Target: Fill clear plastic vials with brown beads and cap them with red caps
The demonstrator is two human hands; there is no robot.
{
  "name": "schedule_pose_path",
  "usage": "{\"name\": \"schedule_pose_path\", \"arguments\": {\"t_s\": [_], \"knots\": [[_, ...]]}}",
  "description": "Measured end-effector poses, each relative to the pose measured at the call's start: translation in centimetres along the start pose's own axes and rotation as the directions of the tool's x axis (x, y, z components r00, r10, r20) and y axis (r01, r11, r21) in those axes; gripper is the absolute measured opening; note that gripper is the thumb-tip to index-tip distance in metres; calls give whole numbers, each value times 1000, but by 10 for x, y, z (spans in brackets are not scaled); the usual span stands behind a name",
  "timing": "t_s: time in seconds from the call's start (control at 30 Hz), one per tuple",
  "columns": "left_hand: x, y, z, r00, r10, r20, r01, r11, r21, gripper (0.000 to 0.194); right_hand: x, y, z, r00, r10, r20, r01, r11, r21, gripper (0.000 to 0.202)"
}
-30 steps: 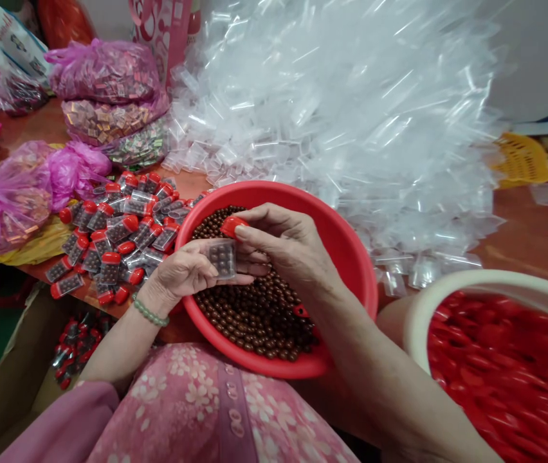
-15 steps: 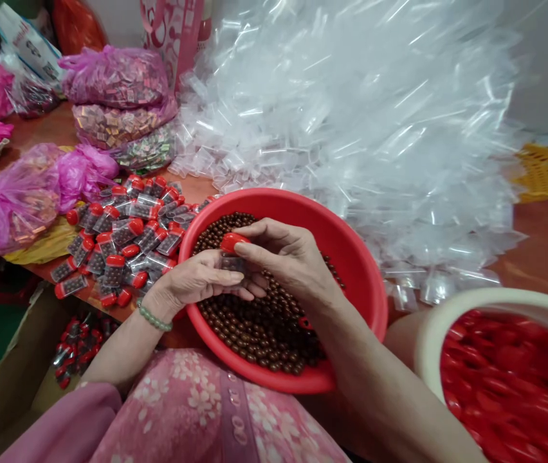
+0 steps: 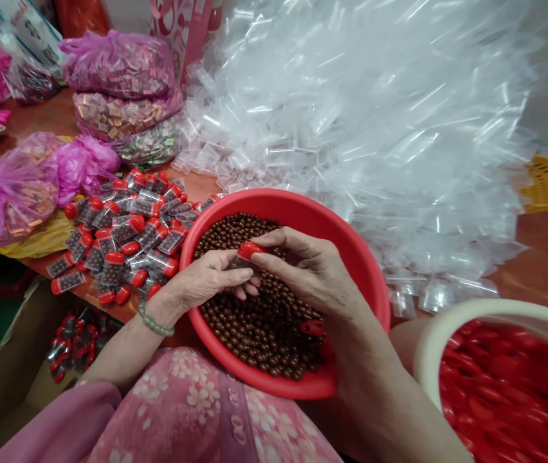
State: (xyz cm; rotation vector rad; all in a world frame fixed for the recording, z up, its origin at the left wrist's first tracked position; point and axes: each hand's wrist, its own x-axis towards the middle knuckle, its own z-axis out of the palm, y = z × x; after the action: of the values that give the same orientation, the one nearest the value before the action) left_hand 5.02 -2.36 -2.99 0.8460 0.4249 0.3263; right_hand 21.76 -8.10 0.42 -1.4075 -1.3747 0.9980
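Observation:
Over a red basin of brown beads, my two hands meet. My left hand, with a green bead bracelet at its wrist, is wrapped round a small clear plastic container that its fingers mostly hide. Between thumb and fingers, my right hand pinches a red cap, which sits at the container's top end. Whether the cap is fully pressed on, I cannot tell. A red plastic piece lies on the beads under my right wrist.
Filled, red-capped containers lie piled left of the basin, with more in a cardboard box below. Behind rises a large heap of clear empty containers. A white tub of red caps stands at right; pink bags sit back left.
The red cap in my right hand has moved slightly right and down, closer onto the container. My left hand has shifted a little right with it. The view has turned slightly.

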Motion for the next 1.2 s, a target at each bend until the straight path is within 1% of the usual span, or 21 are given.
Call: {"name": "schedule_pose_path", "arguments": {"t_s": [0.1, 0.2, 0.23, 0.3, 0.37, 0.47, 0.53, 0.57, 0.7, 0.83, 0.9, 0.97, 1.03, 1.1, 1.2], "knots": [[-1, 1, 2, 999, -13, -31, 14, 999, 34, 43, 0, 0, -5, 994, -110, 19, 111, 977, -179, 15], [-2, 2, 2, 1000, -6, -17, 7, 999, 41, 45, -3, -1, -7, 969, -230, 95, 248, 898, -362, 18], [-2, 2, 3, 1000, 8, -16, -7, 999, 50, 44, -4, -2, -6, 953, -277, 122, 302, 854, -423, 23], [-1, 2, 2, 999, 25, -33, -23, 999, 45, 44, -8, -2, -3, 916, -361, 175, 394, 731, -556, 39], [0, 1, 2, 999, 10, -48, -11, 1000, -18, 44, -10, -2, 4, 888, -399, 229, 439, 589, -678, 53], [4, -1, 2, 999, 15, -31, -19, 993, -120, 47, -11, 1, 17, 877, -404, 261, 429, 414, -803, 60], [6, -2, 2, 998, 54, -21, -56, 992, -115, 48, -10, 4, 23, 864, -439, 247, 412, 336, -847, 59], [7, -2, 2, 998, 68, -17, -70, 992, -101, 48, -9, 5, 24, 853, -462, 242, 412, 312, -856, 58], [5, -2, 2, 997, 68, -26, -70, 996, -64, 47, -7, 11, 25, 810, -529, 255, 452, 286, -845, 59], [3, -2, 1, 997, 68, -22, -69, 996, -51, 45, -7, 12, 26, 787, -566, 245, 457, 270, -847, 57], [3, -2, 1, 997, 72, -13, -73, 996, -54, 45, -8, 12, 27, 784, -568, 251, 462, 264, -847, 55], [3, -2, 1, 997, 82, -9, -82, 995, -64, 45, -9, 13, 27, 792, -557, 252, 457, 267, -848, 57], [3, -2, 1, 995, 95, -3, -95, 993, -71, 44, -11, 14, 28, 807, -538, 242, 447, 290, -846, 59], [3, -2, 1, 995, 99, -2, -99, 993, -70, 43, -13, 16, 29, 832, -506, 226, 431, 334, -838, 60], [3, -1, 0, 994, 103, -39, -105, 993, -55, 43, -12, 13, 31, 877, -435, 205, 391, 395, -831, 58]]}}
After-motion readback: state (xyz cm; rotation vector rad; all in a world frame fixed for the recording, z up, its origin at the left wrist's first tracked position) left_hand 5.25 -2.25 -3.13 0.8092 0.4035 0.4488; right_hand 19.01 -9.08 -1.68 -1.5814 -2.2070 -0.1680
